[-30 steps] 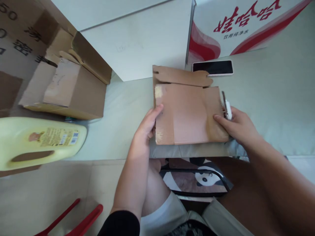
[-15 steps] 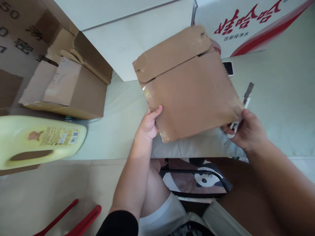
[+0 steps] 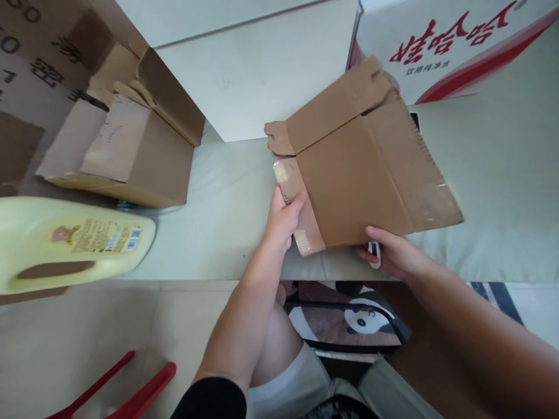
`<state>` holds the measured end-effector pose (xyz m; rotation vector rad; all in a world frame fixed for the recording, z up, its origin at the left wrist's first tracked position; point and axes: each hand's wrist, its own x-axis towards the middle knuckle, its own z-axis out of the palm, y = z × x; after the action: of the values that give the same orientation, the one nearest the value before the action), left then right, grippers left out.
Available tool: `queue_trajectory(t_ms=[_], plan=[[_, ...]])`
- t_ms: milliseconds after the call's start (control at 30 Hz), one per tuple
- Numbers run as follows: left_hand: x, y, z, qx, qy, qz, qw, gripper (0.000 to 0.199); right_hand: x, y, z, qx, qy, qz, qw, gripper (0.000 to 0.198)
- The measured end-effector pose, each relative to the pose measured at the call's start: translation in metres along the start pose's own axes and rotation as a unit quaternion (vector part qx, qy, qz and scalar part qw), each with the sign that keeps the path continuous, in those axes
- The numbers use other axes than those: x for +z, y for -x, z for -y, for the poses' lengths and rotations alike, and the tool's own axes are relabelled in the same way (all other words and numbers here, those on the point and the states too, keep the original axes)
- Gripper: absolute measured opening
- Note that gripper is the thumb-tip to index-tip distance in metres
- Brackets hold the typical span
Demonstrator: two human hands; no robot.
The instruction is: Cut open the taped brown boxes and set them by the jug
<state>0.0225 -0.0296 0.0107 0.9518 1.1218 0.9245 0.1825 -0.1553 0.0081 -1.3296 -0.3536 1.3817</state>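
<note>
A brown cardboard box, opened out with its side panels partly unfolded, is held tilted above the pale green surface. My left hand is closed on its left flap, thumb on top; bits of clear tape cling to that flap. At the lower edge, my right hand has its thumb against the cardboard. Its curled fingers also hold a white-handled utility knife, whose blade is hidden under the cardboard now.
Left of my hands stand a small open carton and a pale yellow jug lying flat. White boxes line the back, one with red lettering. A phone is partly hidden behind the cardboard. Red handles show lower left.
The cardboard box has shifted right and its folded sides have spread apart. My right hand moved left from the right corner to the lower edge; my left hand moved slightly right.
</note>
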Motion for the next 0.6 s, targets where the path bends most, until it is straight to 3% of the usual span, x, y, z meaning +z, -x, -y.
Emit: queue_trajectory(t_ms=[267,433,600], plan=[[0.002,-0.005,0.005,-0.017,-0.046,0.048,0.998,0.024,-0.014,-0.006,0.009,-0.085,0.063,-0.122,0.987,0.042],[0.001,-0.008,-0.001,-0.076,-0.042,0.040,0.995,0.019,-0.026,0.006,0.017,-0.133,0.064,-0.087,0.985,0.041],[0.001,-0.010,-0.005,-0.039,-0.020,0.052,0.998,0.031,-0.038,0.028,0.029,-0.138,0.116,-0.082,0.980,0.047]])
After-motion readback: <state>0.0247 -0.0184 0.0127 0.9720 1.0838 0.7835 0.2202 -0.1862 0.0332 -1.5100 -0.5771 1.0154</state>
